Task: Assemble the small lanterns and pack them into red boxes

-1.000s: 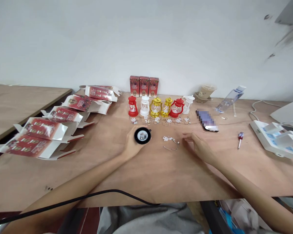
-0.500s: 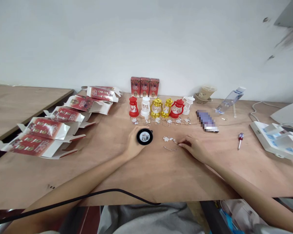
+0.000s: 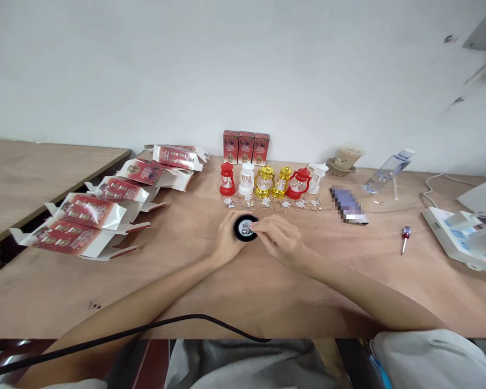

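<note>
A small black round lantern base [image 3: 245, 228] lies on the wooden table [image 3: 243, 292], its open side facing me. My left hand [image 3: 227, 240] wraps around its left side and grips it. My right hand [image 3: 277, 240] is closed in a pinch at the base's right edge, fingertips on its opening; what they hold is too small to make out. Behind stands a row of red, white and gold toy lanterns [image 3: 272, 181], with small wire-and-metal pieces [image 3: 272, 203] laid in front of them.
Red flattened cartons [image 3: 101, 216] lie at the left and three upright red boxes [image 3: 246, 147] at the back. To the right are a phone [image 3: 348, 204], a red screwdriver [image 3: 405, 237], a plastic bottle [image 3: 389, 167], a cup [image 3: 344, 158] and a white device [image 3: 464, 237]. A black cable [image 3: 146, 327] crosses the near edge.
My right hand closed on the wire piece that lay right of the base, then moved left to the base. The wire piece is gone from the table. The left hand stayed.
</note>
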The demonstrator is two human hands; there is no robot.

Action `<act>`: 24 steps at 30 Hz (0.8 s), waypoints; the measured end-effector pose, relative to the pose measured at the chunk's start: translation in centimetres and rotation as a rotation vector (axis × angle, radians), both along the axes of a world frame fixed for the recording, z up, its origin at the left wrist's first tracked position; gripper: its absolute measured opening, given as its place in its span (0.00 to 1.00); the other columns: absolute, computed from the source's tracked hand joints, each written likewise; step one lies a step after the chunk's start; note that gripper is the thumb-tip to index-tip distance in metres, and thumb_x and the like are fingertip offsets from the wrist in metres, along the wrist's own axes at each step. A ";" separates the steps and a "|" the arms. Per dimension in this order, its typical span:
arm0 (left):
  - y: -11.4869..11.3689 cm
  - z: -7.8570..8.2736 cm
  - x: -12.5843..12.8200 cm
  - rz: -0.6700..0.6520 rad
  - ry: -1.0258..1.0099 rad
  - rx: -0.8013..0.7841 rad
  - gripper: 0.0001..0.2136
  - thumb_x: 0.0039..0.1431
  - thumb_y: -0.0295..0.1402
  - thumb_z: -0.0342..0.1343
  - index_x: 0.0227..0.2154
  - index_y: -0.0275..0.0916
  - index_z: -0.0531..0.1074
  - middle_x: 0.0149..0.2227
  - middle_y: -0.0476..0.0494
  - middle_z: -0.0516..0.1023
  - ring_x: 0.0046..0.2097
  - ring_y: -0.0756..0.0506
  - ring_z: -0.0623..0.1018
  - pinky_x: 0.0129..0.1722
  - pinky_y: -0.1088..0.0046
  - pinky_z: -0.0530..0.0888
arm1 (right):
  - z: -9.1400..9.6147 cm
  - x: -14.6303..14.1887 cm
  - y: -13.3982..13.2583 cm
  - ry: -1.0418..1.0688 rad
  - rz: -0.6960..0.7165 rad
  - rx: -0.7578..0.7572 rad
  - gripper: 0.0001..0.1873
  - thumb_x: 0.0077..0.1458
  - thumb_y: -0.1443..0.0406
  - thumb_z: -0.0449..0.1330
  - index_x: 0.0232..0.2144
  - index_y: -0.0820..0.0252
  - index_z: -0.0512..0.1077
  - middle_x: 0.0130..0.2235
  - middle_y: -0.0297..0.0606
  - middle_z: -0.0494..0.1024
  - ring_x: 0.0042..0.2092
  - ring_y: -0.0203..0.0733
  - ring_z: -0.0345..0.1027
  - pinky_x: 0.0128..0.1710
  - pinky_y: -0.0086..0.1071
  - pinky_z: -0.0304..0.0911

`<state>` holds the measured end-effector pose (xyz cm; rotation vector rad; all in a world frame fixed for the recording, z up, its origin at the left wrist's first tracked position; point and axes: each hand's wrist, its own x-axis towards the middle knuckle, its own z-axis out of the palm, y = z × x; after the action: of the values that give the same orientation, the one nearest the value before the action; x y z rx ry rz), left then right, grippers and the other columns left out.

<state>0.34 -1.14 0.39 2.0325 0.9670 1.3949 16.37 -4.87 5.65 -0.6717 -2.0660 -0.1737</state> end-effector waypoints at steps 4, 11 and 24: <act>0.1 -0.4 -0.1 0.000 0.011 0.009 0.14 0.51 0.26 0.57 0.42 0.40 0.70 0.40 0.45 0.74 0.43 0.45 0.75 0.43 0.69 0.71 | -1.2 -0.6 0.8 -0.127 -0.084 0.131 0.11 0.59 0.74 0.52 0.34 0.57 0.72 0.29 0.37 0.78 0.34 0.39 0.72 0.33 0.32 0.68; 0.3 -0.7 -0.1 0.024 -0.002 0.016 0.14 0.51 0.26 0.58 0.42 0.41 0.70 0.41 0.45 0.74 0.44 0.45 0.75 0.44 0.69 0.72 | -0.9 0.0 0.1 -0.095 -0.058 0.147 0.17 0.57 0.78 0.51 0.46 0.61 0.69 0.37 0.41 0.80 0.40 0.41 0.71 0.38 0.33 0.69; 0.3 -0.9 -0.1 0.037 0.016 0.027 0.20 0.45 0.21 0.61 0.43 0.41 0.70 0.42 0.46 0.75 0.45 0.45 0.75 0.46 0.69 0.72 | -2.0 9.5 1.5 -0.431 -0.567 -0.766 0.12 0.61 0.66 0.50 0.30 0.59 0.72 0.32 0.41 0.79 0.35 0.43 0.72 0.34 0.30 0.60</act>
<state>0.23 -0.84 -0.50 2.0582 1.0028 1.4200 25.89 -3.39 3.69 -1.8200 -2.2800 0.1908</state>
